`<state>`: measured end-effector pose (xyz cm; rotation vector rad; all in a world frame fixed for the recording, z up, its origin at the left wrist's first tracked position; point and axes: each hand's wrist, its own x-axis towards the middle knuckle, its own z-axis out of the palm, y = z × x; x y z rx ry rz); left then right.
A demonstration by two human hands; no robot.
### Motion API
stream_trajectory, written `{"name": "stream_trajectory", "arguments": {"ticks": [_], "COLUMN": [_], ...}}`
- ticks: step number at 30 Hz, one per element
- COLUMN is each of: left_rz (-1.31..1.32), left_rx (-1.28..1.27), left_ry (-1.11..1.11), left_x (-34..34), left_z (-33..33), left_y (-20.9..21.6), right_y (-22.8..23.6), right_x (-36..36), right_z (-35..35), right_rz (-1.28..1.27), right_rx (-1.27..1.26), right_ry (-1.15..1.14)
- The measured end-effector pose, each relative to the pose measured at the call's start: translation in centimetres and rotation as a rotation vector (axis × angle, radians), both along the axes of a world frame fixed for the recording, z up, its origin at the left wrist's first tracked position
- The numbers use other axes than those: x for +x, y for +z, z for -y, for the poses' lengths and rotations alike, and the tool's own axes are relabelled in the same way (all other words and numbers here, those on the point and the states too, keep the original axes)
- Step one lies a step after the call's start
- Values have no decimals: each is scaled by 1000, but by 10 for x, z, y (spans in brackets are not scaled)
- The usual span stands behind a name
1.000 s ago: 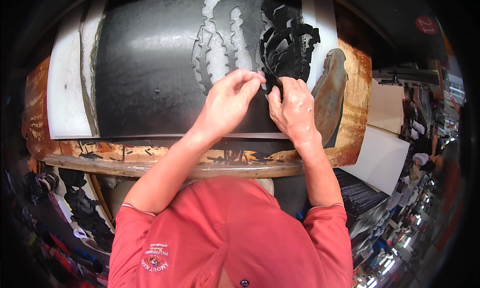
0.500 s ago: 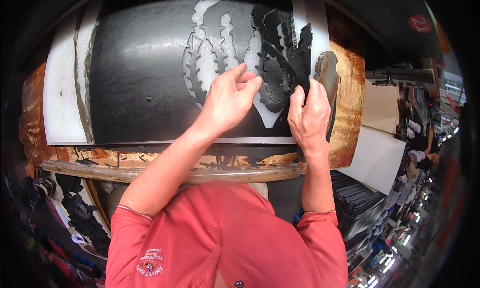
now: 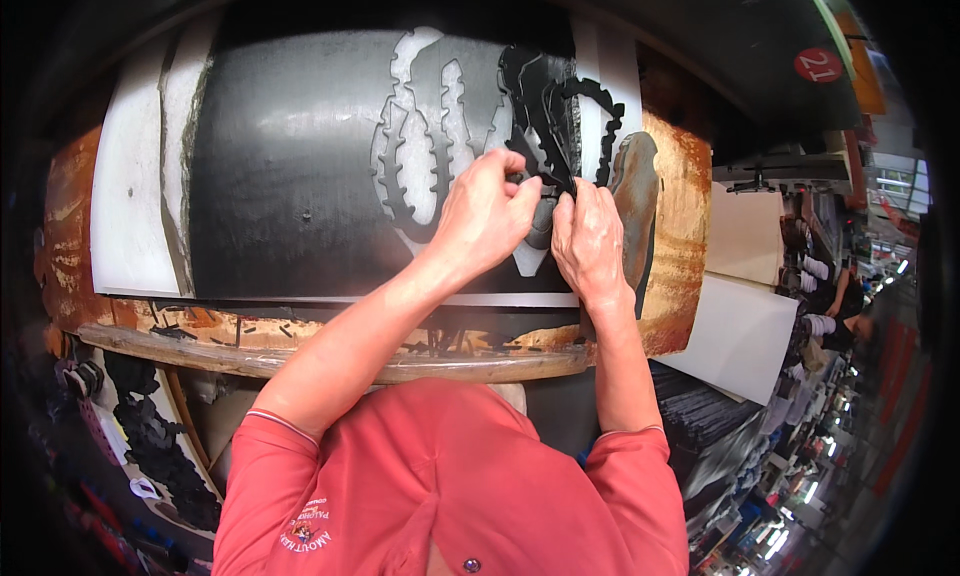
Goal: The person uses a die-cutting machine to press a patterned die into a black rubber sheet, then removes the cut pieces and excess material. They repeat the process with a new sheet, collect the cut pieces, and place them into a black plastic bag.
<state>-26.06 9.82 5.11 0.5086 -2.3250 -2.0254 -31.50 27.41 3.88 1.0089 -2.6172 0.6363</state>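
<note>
A black sheet lies on the table, with several notched, sole-like shapes cut out of it and pale surface showing through. My right hand is closed in a pinch on loose black notched pieces at the sheet's right end. One of them, a curved toothed strip, arches up to the right above that hand. My left hand is close beside it, its fingers curled and pressed together at the left edge of the same pieces. Whatever is between those fingertips is hidden.
A worn sole-shaped plate lies right of my right hand on the rust-stained tabletop. White sheeting shows at the left. A wooden rail runs along the near edge, with black scraps behind it. White boards stand at the right.
My right hand has moved left, toward my left hand, with the black pieces. The toothed strip has swung out into an arch on the right. My left hand has shifted slightly right.
</note>
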Motion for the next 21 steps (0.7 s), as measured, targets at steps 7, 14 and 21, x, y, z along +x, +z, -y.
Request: {"name": "stream_trajectory", "arguments": {"ticks": [7,14,21], "left_rz": [101,186,-34], "left_rx": [325,275,49], "left_ry": [60,-19,65], "left_x": [26,-7,-17], "left_z": [-2,8,-10], "left_y": [-1,6,-4], "right_y": [-3,-11,-13], "right_x": [2,-1,-3], "right_z": [1,5,6], "right_rz": [69,11,36], "right_rx": [-141,-89,-61], "right_ry": [-82,-42,-1]}}
